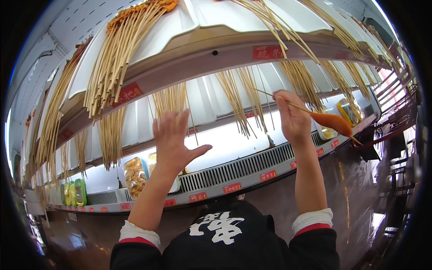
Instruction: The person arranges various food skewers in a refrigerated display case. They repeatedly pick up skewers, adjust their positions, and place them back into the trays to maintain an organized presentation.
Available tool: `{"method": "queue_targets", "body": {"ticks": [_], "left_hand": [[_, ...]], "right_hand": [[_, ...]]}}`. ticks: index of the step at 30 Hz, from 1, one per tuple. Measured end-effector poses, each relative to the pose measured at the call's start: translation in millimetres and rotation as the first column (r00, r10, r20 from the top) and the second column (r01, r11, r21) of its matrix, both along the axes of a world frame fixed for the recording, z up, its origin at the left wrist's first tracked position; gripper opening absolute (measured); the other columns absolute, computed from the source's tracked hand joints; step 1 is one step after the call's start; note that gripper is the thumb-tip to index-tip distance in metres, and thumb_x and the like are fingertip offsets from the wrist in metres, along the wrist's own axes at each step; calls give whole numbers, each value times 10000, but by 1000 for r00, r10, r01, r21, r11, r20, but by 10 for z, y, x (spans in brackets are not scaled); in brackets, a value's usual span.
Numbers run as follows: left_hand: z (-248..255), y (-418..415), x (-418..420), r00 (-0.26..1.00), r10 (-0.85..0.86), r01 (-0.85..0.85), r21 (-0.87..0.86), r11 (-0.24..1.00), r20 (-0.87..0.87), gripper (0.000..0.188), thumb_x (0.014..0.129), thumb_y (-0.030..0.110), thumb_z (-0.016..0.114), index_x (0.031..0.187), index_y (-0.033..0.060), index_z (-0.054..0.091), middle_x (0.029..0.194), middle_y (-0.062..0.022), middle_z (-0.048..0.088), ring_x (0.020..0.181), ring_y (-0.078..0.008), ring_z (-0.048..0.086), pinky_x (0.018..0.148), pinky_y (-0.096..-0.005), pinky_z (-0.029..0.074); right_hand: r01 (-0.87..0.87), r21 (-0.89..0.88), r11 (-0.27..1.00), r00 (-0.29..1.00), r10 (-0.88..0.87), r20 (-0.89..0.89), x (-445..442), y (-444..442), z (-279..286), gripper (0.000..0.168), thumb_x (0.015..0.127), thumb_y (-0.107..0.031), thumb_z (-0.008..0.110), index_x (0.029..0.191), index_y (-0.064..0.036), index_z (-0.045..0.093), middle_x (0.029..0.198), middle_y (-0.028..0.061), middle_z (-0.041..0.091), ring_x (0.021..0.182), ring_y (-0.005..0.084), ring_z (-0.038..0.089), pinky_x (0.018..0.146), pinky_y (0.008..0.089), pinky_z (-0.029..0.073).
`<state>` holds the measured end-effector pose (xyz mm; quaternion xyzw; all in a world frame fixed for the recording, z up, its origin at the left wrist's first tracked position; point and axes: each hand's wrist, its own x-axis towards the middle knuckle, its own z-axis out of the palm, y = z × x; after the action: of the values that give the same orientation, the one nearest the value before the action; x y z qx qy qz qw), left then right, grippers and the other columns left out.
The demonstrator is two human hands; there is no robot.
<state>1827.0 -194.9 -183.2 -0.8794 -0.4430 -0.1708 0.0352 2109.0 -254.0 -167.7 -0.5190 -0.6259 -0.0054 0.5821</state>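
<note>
An orange-brown food skewer [332,123] is pinched by its bamboo stick in my right hand [293,116], tilted with the food end down to the right. My left hand [172,141] is raised with its fingers spread and nothing in it. Behind that hand hangs a bundle of bamboo sticks [168,98] from the lower shelf; whether the fingers touch any of them I cannot tell. Further bamboo sticks [233,98] stick out over the lower shelf's edge between my hands. Above, a thick bundle of food skewers [116,57] rests on a white tray [162,40].
The upper shelf edge [189,64] crosses in front of me, with sticks jutting past it. On the bottom ledge stand a packed food tray [135,177], green-rimmed trays [80,192] and a yellow tray [350,113]. A slotted vent grille [236,167] runs along the ledge. Dark furniture [401,135] stands at right.
</note>
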Motion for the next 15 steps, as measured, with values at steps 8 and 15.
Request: {"method": "queue_targets", "body": {"ticks": [8, 15], "left_hand": [[-357, 11, 1040, 963, -265, 266, -12, 964, 36, 1050, 600, 567, 731, 1348, 9, 251, 1328, -189, 346, 1272, -359, 297, 1067, -478, 213], [-571, 16, 1334, 932, -323, 333, -41, 942, 163, 931, 679, 438, 728, 1340, -18, 257, 1327, -205, 355, 1245, -366, 330, 1052, -452, 247]], "right_hand": [[-76, 36, 997, 983, 80, -164, 13, -194, -61, 140, 889, -111, 564, 867, 26, 587, 819, 105, 609, 687, 217, 578, 626, 262, 461], [-90, 31, 995, 954, 95, -285, 399, -396, -159, 130, 906, -94, 542, 923, 30, 578, 817, 80, 622, 719, 148, 572, 656, 246, 468]]}}
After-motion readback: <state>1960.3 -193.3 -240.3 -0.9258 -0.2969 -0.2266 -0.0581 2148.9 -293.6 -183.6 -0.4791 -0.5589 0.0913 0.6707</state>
